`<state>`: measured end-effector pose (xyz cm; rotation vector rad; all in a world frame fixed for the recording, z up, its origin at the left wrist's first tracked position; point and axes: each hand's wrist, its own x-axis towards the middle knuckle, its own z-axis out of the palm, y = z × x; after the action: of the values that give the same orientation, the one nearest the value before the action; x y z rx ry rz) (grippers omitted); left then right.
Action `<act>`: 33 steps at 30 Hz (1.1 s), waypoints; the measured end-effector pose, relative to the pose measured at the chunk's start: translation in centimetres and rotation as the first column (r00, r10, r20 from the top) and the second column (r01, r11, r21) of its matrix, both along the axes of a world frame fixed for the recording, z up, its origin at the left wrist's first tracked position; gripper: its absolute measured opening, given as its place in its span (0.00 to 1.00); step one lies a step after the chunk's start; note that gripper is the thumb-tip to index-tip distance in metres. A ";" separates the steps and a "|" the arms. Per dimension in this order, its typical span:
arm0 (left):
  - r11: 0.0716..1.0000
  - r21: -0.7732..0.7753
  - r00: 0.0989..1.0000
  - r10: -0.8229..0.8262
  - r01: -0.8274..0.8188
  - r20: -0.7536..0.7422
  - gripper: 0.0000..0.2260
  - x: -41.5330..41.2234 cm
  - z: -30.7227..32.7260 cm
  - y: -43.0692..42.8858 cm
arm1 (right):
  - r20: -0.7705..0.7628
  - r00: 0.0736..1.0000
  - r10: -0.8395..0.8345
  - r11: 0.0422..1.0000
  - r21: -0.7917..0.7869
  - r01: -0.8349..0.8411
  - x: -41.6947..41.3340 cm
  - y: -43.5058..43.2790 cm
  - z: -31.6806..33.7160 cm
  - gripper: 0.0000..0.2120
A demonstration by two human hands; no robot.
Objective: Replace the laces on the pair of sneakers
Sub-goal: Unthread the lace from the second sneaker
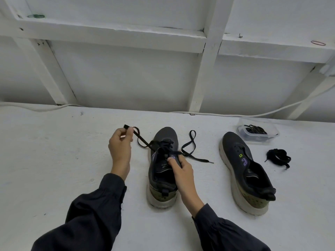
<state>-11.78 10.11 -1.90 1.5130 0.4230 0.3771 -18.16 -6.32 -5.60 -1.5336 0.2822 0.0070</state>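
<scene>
2 dark sneakers stand on the white table (54, 160), toes pointing away from the person; the near sneaker (163, 169) sits between the hands, partly laced with a black lace (143, 142). The left hand (120, 145) is raised beside the shoe, thumb and fingers pinched on 1 end of that lace; the other end trails loose on the table to the shoe's right. The right hand (181, 169) grips the shoe's side near the eyelets, fingers closed on it. The second sneaker (244, 171) stands well to the right, unlaced; a bundled black lace (279, 157) lies just beside it, and a clear plastic tub (258, 131) holding more laces sits behind.
</scene>
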 end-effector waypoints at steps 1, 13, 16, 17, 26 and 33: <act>0.999 0.007 0.999 -0.031 0.031 -0.008 0.08 -0.2 0.0 -0.2 | -0.003 1.000 -0.005 1.000 0.002 0.005 0.0 0.0 0.0 0.05; 0.954 0.177 0.970 -0.232 0.242 -0.072 0.03 -0.8 -1.1 -0.9 | -0.012 1.000 -0.008 1.000 0.019 0.008 0.0 0.0 0.2 0.06; 0.977 0.137 0.986 -0.167 0.166 -0.003 0.05 -0.6 -0.5 -0.7 | -0.009 1.000 -0.008 1.000 0.021 0.008 -0.1 0.1 0.2 0.06; 0.971 0.135 0.981 -0.196 0.196 -0.017 0.05 -0.8 -0.7 -1.1 | -0.009 1.000 -0.011 1.000 0.025 0.011 -0.1 0.1 0.2 0.06; 0.886 -0.001 0.876 -0.459 0.464 -0.149 0.15 -3.4 -2.4 -2.6 | 0.011 0.995 -0.098 0.995 0.038 0.097 -0.2 0.0 0.1 0.10; 0.894 0.186 0.912 -0.388 0.408 -0.135 0.07 -3.2 -3.2 -2.5 | 0.426 0.903 0.060 0.859 -0.483 0.171 1.7 -2.1 3.2 0.13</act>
<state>-15.03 7.62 -5.06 1.7840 0.1380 0.0236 -16.42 -8.40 -2.44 -2.0059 -0.0348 -0.4877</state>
